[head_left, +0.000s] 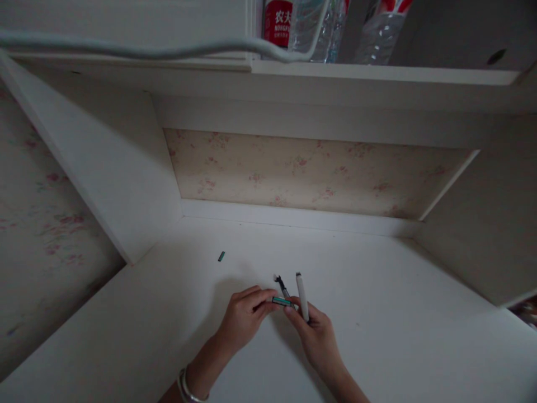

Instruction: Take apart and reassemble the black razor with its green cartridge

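My left hand (245, 314) pinches one end of a small, slim green-and-black case (281, 301) between thumb and fingertips. The fingertips of my right hand (312, 331) meet the case's other end. A white pen-like barrel (301, 295) stands up out of my right hand, held against the fingers. Just left of it, a thin black-and-grey pen-shaped piece (282, 285) slants away behind the case; its lower end is hidden, so I cannot tell whether it is gripped. A small dark green strip (221, 256) lies apart on the white desk (377, 313), beyond my left hand.
Above the desk runs a shelf (377, 74) with several plastic water bottles (278, 25). A pale cable (168, 51) hangs across its front. White side panels (96, 145) enclose the desk left and right, with flowered wallpaper (293, 168) at the back.
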`<move>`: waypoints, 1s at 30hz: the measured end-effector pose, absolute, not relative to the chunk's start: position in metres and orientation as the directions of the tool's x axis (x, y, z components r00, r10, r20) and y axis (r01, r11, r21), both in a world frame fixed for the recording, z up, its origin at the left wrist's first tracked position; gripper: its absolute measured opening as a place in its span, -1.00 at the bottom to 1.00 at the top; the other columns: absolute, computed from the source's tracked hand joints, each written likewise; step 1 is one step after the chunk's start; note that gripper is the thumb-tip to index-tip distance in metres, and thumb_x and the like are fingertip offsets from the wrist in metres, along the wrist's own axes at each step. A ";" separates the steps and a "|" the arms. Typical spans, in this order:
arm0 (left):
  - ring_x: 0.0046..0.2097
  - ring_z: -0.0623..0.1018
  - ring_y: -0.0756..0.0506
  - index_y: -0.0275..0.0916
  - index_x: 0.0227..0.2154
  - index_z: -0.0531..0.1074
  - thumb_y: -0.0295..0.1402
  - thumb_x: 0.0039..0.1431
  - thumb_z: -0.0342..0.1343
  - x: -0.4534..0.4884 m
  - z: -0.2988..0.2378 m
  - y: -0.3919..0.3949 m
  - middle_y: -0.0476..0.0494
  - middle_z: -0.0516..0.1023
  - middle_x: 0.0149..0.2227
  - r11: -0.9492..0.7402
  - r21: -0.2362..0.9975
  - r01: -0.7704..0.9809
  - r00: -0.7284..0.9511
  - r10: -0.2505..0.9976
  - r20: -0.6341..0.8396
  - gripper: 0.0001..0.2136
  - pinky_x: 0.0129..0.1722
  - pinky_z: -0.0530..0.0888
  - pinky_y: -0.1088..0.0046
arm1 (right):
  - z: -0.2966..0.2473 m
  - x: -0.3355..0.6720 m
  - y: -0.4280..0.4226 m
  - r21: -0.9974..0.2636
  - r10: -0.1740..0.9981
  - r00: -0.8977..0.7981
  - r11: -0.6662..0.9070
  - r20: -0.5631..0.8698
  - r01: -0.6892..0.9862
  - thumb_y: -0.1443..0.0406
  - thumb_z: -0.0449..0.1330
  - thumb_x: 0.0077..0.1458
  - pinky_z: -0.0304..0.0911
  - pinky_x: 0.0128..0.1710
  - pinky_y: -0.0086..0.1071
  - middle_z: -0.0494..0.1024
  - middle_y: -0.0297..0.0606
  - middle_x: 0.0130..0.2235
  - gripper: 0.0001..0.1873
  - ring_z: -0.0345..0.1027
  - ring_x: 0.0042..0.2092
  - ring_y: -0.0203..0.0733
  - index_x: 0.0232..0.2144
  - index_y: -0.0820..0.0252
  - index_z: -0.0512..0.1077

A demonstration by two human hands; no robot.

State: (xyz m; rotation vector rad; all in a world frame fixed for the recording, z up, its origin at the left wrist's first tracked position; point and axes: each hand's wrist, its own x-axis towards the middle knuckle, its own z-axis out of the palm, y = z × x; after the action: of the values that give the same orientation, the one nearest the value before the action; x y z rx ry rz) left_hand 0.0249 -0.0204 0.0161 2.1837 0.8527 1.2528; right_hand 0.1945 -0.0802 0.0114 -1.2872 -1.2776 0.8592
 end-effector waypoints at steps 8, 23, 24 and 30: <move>-0.46 0.46 0.03 -0.20 -0.21 0.51 -0.31 0.20 0.09 0.023 0.018 -0.022 -0.06 0.50 -0.47 -0.742 0.588 0.321 0.442 0.667 0.600 -0.84 -0.45 0.39 0.58 | 0.011 0.195 -0.080 -0.971 0.970 0.157 0.157 0.186 0.179 0.07 0.20 0.09 0.29 -0.24 -0.31 0.58 -0.20 -0.28 -0.65 0.40 -0.24 -0.01 -0.25 0.21 0.55; -0.48 0.48 0.02 -0.24 -0.23 0.47 -0.33 0.23 0.04 0.020 0.016 -0.022 -0.06 0.50 -0.49 -0.823 0.356 0.442 0.485 0.553 0.677 -0.84 -0.44 0.41 0.55 | 0.008 0.195 -0.079 -0.973 0.971 0.149 0.165 0.189 0.159 0.09 0.20 0.10 0.29 -0.16 -0.27 0.58 -0.19 -0.23 -0.69 0.40 -0.18 0.01 -0.23 0.16 0.55; -0.48 0.48 0.02 -0.24 -0.23 0.47 -0.33 0.23 0.04 0.020 0.016 -0.022 -0.06 0.49 -0.50 -0.828 0.348 0.440 0.482 0.545 0.687 -0.84 -0.45 0.41 0.55 | 0.008 0.195 -0.079 -0.974 0.971 0.150 0.162 0.186 0.161 0.09 0.20 0.10 0.29 -0.16 -0.26 0.58 -0.19 -0.22 -0.68 0.40 -0.18 0.01 -0.22 0.16 0.55; -0.48 0.47 0.02 -0.23 -0.19 0.46 -0.36 0.23 0.04 0.019 0.014 -0.020 -0.06 0.49 -0.49 -0.823 0.351 0.447 0.444 0.545 0.711 -0.84 -0.45 0.40 0.56 | 0.002 0.196 -0.079 -0.994 0.971 0.218 0.081 0.097 0.079 0.02 0.21 0.07 0.20 -0.49 -0.42 0.43 -0.33 -0.52 -0.57 0.28 -0.46 -0.20 -0.13 0.19 0.50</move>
State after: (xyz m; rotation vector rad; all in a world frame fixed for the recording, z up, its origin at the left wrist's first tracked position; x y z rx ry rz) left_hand 0.0186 -0.0200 0.0143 2.5731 0.8876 1.3306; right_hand 0.1957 -0.0794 0.0024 -1.2904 -1.1333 0.9453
